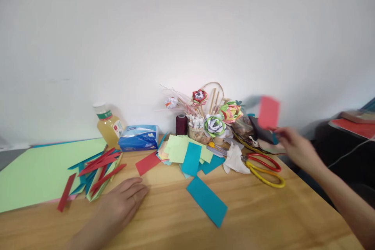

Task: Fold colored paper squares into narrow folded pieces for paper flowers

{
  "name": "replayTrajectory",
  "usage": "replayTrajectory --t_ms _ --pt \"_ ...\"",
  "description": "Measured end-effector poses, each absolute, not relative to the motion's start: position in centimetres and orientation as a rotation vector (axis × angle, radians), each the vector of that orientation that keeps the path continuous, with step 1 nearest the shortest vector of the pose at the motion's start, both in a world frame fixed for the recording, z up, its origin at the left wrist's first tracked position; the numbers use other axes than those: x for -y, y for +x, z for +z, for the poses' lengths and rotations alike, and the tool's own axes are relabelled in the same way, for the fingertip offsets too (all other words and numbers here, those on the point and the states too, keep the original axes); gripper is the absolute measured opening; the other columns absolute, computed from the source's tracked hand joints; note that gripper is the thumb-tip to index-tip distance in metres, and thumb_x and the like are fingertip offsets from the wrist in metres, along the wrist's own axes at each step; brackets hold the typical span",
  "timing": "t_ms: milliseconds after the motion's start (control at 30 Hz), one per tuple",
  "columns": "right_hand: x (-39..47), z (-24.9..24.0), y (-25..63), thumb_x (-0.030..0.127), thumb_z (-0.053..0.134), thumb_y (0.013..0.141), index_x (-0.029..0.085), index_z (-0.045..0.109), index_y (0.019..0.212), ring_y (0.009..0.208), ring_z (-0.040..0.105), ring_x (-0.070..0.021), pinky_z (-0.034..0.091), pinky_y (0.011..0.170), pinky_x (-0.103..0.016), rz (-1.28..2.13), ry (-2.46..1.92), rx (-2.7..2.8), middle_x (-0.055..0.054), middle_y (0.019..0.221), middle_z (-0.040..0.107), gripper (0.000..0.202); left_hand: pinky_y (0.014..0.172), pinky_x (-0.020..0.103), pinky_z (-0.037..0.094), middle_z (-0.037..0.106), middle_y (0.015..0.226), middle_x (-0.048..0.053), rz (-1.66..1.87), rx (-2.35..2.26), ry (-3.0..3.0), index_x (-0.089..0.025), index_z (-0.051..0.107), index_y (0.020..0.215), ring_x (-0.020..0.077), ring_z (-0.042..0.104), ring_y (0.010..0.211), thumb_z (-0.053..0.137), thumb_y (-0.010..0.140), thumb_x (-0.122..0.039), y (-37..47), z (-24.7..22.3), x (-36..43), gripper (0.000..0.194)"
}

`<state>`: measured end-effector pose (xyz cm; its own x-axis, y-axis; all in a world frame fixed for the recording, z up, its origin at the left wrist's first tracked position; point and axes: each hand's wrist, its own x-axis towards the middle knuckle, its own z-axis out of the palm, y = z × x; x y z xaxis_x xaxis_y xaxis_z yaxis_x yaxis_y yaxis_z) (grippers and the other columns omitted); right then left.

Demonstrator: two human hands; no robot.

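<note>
While right hand (297, 148) pinches raised red paper (268, 112) by lower edge at right, left hand (124, 199) rests on table (164, 222) near left, fingers together.

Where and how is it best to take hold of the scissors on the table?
Hold the scissors by their red and yellow handle loops, probably best from the right: the loops lie spread toward that side, while the blade end points left, largely out of sight at the crumpled white tissue.
</note>
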<state>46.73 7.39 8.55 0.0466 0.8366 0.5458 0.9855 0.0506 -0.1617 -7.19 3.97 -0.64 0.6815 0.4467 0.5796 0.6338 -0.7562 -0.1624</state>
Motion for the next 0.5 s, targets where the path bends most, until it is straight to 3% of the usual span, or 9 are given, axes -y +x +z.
replayTrajectory --t_ms 167,267,500 --pt "-9.1 5.1 45.6 0.020 0.043 0.091 0.020 0.054 0.097 0.103 0.058 -0.0200 0.048 0.083 -0.036 -0.157 -1.702 1.945 -0.009 0.117 0.059 0.012 0.079 0.027 0.052 0.070 0.092 0.004 -0.752 0.859 -2.551 -0.019 0.065 0.101 0.0179 0.063 0.093 0.034 0.096 -0.022 -7.0 -0.3 -3.9 0.032" --pt "-7.9 5.8 46.2 0.013 0.036 0.084 0.024 0.046 0.088 0.114 0.054 -0.0217 0.045 0.087 -0.034 -0.156 -1.680 1.921 -0.011 0.119 0.060 0.016 0.079 0.028 0.052 0.070 0.091 0.004 -0.741 0.871 -2.559 -0.018 0.065 0.101 0.0179 0.063 0.092 0.034 0.096 -0.022 -7.0 -0.3 -3.9 0.032" --pt "-6.9 7.3 45.0 0.024 0.044 0.076 0.026 0.048 0.101 0.110 0.056 -0.0268 0.048 0.082 -0.039 -0.224 -1.635 1.995 -0.012 0.120 0.059 0.025 0.080 0.031 0.053 0.070 0.093 0.005 -0.728 0.888 -2.581 -0.018 0.065 0.104 0.0198 0.062 0.095 0.035 0.095 -0.021 -7.1 -0.8 -3.9 0.031"
